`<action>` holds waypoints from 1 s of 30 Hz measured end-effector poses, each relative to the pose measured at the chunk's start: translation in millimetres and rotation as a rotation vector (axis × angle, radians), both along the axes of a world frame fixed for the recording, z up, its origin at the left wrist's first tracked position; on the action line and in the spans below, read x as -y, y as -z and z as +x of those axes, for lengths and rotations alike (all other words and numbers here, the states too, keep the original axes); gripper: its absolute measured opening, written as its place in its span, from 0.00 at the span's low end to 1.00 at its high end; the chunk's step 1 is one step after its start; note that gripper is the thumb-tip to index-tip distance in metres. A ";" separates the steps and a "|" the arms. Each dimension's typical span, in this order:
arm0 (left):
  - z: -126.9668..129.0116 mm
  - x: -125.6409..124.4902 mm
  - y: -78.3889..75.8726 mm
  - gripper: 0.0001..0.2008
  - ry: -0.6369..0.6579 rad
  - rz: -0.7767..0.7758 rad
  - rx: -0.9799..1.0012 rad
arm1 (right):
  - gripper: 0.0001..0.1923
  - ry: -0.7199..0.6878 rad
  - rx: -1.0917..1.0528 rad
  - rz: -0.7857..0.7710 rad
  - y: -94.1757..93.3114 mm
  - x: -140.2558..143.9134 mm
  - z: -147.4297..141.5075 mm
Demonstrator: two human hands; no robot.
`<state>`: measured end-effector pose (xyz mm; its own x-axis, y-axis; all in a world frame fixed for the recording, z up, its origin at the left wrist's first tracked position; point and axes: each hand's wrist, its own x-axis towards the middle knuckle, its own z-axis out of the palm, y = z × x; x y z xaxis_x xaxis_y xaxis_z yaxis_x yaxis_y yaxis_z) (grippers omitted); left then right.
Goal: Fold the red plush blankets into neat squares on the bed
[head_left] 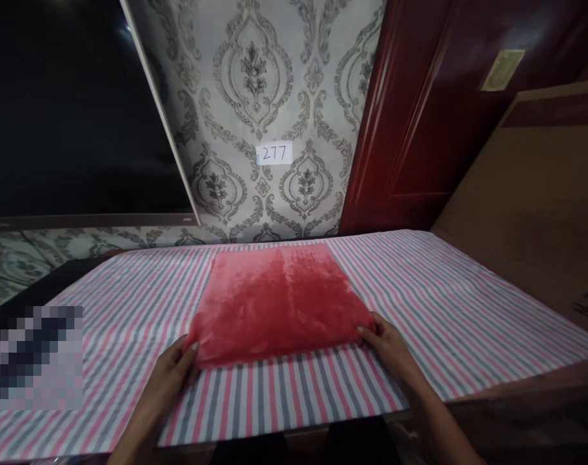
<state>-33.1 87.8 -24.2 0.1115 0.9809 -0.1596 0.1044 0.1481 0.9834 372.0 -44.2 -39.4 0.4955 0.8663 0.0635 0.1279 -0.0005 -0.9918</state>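
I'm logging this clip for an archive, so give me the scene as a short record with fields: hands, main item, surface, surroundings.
left hand: left hand grips the near left corner of the red plush cloth
right hand: right hand grips its near right corner
main item: red plush cloth, folded into a flat rectangle
surface: striped sheet, pink, grey and white, under the cloth
surroundings: patterned wallpaper with a label reading 277; dark red door to the right
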 end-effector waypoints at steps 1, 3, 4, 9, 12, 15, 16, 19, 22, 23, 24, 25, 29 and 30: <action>-1.6 0.3 -1.9 0.25 0.036 0.002 -0.027 | 0.19 -0.048 0.008 -0.021 -0.5 2.5 3.2; -6.3 0.4 -10.0 0.25 0.044 0.031 -0.076 | 0.21 -0.108 0.041 -0.056 -2.4 7.8 12.8; -9.0 -0.5 -16.4 0.26 0.006 0.070 -0.115 | 0.23 -0.089 0.078 -0.056 -4.5 9.5 18.8; 4.4 -22.1 -65.7 0.37 -0.203 0.494 -0.418 | 0.31 0.199 0.463 0.101 -39.7 -20.2 28.1; 58.3 -51.1 -96.6 0.36 0.100 0.701 -0.543 | 0.30 0.009 0.743 0.222 -75.8 -79.7 -0.2; 126.7 -90.6 -119.9 0.30 0.335 0.797 -0.911 | 0.29 -0.131 0.979 0.079 -108.4 -148.0 -35.2; 145.6 -104.2 -124.7 0.29 0.362 0.778 -1.073 | 0.29 -0.134 1.032 -0.022 -115.8 -166.9 -43.4; 176.9 -137.0 -123.2 0.27 0.290 0.718 -1.204 | 0.28 -0.082 1.121 -0.247 -120.0 -201.5 -51.6; 174.5 -148.8 -95.3 0.28 0.203 0.655 -1.272 | 0.26 -0.040 1.134 -0.362 -96.4 -206.3 -42.1; 170.2 -148.7 -82.7 0.28 0.188 0.644 -1.289 | 0.26 -0.039 1.131 -0.383 -85.3 -204.5 -37.8; 165.7 -147.7 -70.4 0.29 0.179 0.641 -1.302 | 0.25 -0.040 1.129 -0.393 -74.1 -202.6 -33.8; 161.7 -146.6 -59.2 0.29 0.170 0.643 -1.313 | 0.25 -0.043 1.130 -0.392 -64.0 -201.0 -30.4; 155.7 -148.6 -35.5 0.30 0.145 0.648 -1.334 | 0.25 -0.037 1.136 -0.366 -42.3 -203.1 -22.5; 156.0 -150.6 -34.2 0.30 0.145 0.642 -1.336 | 0.25 -0.040 1.130 -0.364 -41.0 -204.8 -21.5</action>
<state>122.9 238.4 9.9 0.3353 0.9150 0.2243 0.9346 -0.3531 0.0432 350.5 160.6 1.6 0.2889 0.9375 0.1938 0.9369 -0.2353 -0.2586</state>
